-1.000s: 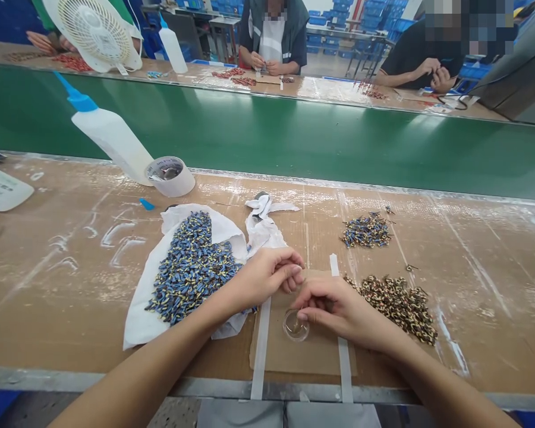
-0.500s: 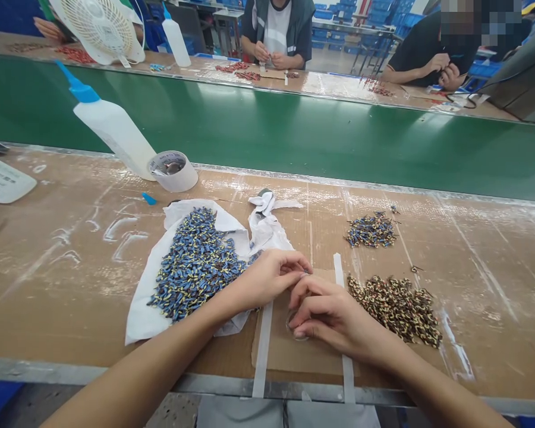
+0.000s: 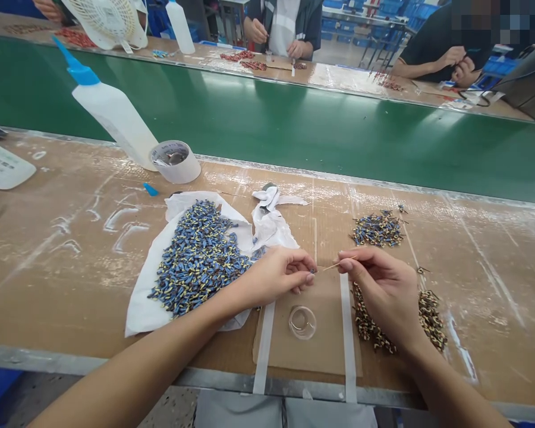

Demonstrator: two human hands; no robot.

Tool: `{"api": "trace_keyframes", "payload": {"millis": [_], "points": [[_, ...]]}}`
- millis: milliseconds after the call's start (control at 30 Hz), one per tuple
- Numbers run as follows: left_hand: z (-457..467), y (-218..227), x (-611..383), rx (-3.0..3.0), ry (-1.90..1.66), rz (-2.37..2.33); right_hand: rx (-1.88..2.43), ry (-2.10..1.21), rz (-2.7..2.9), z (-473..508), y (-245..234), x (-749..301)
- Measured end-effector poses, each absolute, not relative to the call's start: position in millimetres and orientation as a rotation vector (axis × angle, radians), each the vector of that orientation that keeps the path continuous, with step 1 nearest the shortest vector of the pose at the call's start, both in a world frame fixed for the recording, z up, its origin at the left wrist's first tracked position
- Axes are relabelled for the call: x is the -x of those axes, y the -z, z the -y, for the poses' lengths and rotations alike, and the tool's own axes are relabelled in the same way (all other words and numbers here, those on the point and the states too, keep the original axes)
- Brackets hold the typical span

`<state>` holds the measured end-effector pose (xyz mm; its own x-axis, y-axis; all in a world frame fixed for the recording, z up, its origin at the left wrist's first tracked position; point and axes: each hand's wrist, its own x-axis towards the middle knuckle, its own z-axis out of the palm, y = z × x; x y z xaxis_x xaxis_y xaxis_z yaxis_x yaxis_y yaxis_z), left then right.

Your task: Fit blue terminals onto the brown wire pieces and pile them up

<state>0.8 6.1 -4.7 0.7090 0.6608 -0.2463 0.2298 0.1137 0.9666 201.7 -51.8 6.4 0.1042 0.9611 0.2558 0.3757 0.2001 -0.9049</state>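
Observation:
My left hand (image 3: 279, 274) pinches a tiny blue part at its fingertips, just above a taped-down cardboard pad (image 3: 325, 351). My right hand (image 3: 383, 288) pinches a thin wooden stick (image 3: 336, 265) whose tip points at that part. A small clear dish (image 3: 302, 322) sits on the pad below both hands. To the left, a heap of blue parts (image 3: 198, 255) lies on a white sheet. A pile of dark brown parts (image 3: 430, 321) lies under and right of my right hand.
A smaller blue pile (image 3: 377, 229) lies behind my right hand. A white squeeze bottle with blue nozzle (image 3: 111, 113) and a tape roll (image 3: 177, 161) stand at back left. A green conveyor belt (image 3: 294, 128) runs across; other people work beyond it.
My right hand lifted off the clear dish and moved right, now holding the stick up to the part in my left hand. The dish is uncovered.

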Motion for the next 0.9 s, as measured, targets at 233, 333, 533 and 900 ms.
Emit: {"api": "trace_keyframes", "payload": {"millis": [233,333,533,900], "points": [[-5.8,3.9,-1.8,-1.444,-0.35,-0.792,1.414,-0.64,1.573,49.2,-4.2,-197.4],[-5.4,2.9,-1.8,-1.44,-0.35,-0.792,1.418,-0.65,1.584,48.9,-2.8,-197.7],[-4.9,0.7,-1.6,-1.466,-0.349,-0.778,1.417,-0.69,1.622,48.3,-3.1,-196.5],[-4.8,-4.1,-0.6,-1.569,-0.356,-0.787,1.366,-0.655,1.748,48.1,-5.5,-196.1]]}}
